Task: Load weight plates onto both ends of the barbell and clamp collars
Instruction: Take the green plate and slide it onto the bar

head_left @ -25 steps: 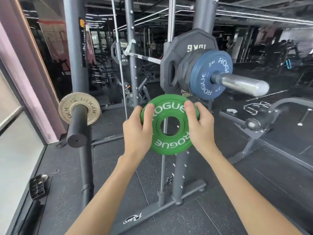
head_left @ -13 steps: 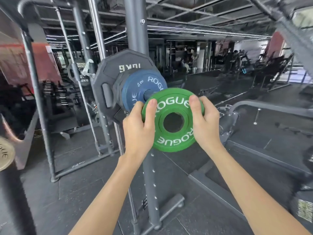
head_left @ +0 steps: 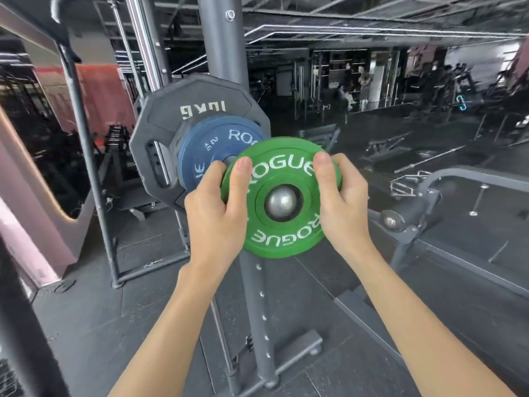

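Fingers of the left hand curl round the left rim of a round green rubber weight plate lettered ROGUE, the thumb pressed flat on its face. The right hand grips the opposite rim the same way, with its thumb laid on the face and its fingers wrapped behind, out of sight.

Furthest left on the bar sits a large black many-sided plate marked 10KG. A smaller blue round plate lies just in front of it, apparently touching it. A short dark stretch of the sleeve shows between the blue plate and the green one, so the two are apart. The green plate is held upright at the tip of the bar, and the rounded silver end of the barbell sleeve fills its centre hole. A grey steel rack upright rises behind the plates. To the right stands a grey metal bench frame on the dark rubber floor.
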